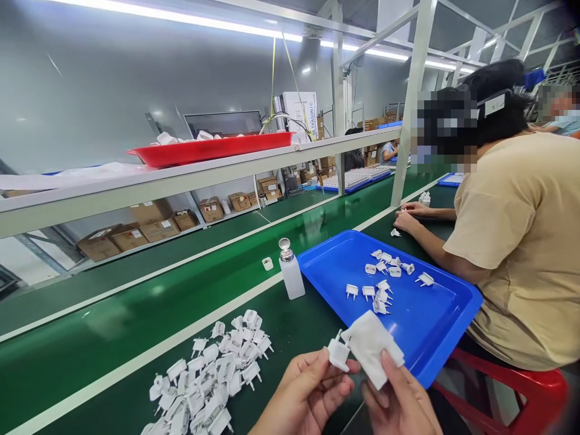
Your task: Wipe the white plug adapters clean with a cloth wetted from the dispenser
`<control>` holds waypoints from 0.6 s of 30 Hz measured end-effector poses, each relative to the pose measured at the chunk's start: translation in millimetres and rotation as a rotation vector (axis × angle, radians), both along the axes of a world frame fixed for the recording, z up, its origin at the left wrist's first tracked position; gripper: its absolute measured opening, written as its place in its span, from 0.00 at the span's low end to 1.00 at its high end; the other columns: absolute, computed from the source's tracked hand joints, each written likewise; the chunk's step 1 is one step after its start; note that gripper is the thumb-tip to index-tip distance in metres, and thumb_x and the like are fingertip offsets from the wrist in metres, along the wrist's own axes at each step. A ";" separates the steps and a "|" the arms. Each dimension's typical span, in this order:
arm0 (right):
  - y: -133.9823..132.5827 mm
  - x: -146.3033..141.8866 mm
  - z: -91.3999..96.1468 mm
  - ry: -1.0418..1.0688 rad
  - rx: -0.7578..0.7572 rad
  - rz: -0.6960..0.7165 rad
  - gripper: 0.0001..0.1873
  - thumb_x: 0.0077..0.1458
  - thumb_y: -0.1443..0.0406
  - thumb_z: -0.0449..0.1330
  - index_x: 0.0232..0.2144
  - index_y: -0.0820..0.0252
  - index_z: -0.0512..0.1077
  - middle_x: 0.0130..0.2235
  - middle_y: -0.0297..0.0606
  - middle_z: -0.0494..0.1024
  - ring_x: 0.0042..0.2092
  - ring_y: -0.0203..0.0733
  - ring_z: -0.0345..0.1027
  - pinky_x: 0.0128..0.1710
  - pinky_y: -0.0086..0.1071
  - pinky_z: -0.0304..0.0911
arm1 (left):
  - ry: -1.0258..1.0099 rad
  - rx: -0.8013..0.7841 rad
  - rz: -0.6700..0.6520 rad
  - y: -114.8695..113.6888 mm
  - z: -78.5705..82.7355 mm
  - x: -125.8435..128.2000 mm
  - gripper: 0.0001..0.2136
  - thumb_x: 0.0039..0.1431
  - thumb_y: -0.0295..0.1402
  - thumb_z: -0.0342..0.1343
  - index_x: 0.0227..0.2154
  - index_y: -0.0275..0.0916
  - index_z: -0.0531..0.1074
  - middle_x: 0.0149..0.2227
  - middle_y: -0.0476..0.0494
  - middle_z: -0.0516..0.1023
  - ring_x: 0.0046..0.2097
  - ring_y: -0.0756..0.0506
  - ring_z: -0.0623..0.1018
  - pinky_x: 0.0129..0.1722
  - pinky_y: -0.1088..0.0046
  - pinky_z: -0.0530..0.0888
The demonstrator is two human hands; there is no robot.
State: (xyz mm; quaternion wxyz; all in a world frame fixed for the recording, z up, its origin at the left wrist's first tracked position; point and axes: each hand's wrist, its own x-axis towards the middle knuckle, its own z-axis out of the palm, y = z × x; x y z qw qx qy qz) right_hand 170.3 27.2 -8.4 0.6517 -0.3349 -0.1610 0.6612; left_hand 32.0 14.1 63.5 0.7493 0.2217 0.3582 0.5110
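Between the thumb and fingers of my left hand (312,386) is a white two-pin plug adapter (339,352), its pins pointing up. My right hand (399,393) pinches a folded white cloth (372,347), whose left corner meets the adapter at its pins. To the left lies a heap of white plug adapters (217,368) on the dark green bench. Behind my hands, a blue tray (435,308) carries several loose white plug parts (385,266). A white pump bottle with a metal top (292,275) stands upright at the tray's left corner.
One white piece (267,263) sits on the green belt (163,302) beyond the bench strip. Above runs a shelf holding a red tray (217,150). At right, a co-worker in a tan shirt (525,229) sits on a red stool (521,386), hands on the bench.
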 end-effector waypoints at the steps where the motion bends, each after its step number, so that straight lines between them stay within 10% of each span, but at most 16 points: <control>1: 2.7 4.1 -5.1 -0.043 -0.002 -0.057 0.18 0.44 0.53 0.76 0.30 0.60 0.81 0.21 0.29 0.69 0.22 0.31 0.58 0.18 0.24 0.59 | -0.038 -0.028 0.004 -0.2 0.6 -0.2 0.15 0.54 0.37 0.73 0.39 0.28 0.84 0.39 0.34 0.87 0.35 0.50 0.84 0.42 0.82 0.79; 12: -8.7 -9.1 3.6 -0.180 -0.086 -0.175 0.25 0.38 0.51 0.78 0.36 0.61 0.85 0.32 0.37 0.82 0.29 0.37 0.72 0.26 0.24 0.70 | -0.108 -0.107 0.050 3.2 -1.2 0.7 0.14 0.65 0.33 0.63 0.42 0.23 0.83 0.39 0.29 0.87 0.35 0.48 0.85 0.41 0.79 0.80; 18: -9.1 -11.6 4.4 -0.140 -0.085 0.007 0.24 0.36 0.51 0.79 0.33 0.61 0.85 0.24 0.35 0.76 0.24 0.32 0.63 0.23 0.24 0.64 | 0.519 0.337 0.166 0.6 -20.1 8.0 0.20 0.55 0.46 0.69 0.42 0.34 0.85 0.36 0.36 0.86 0.35 0.43 0.83 0.39 0.70 0.81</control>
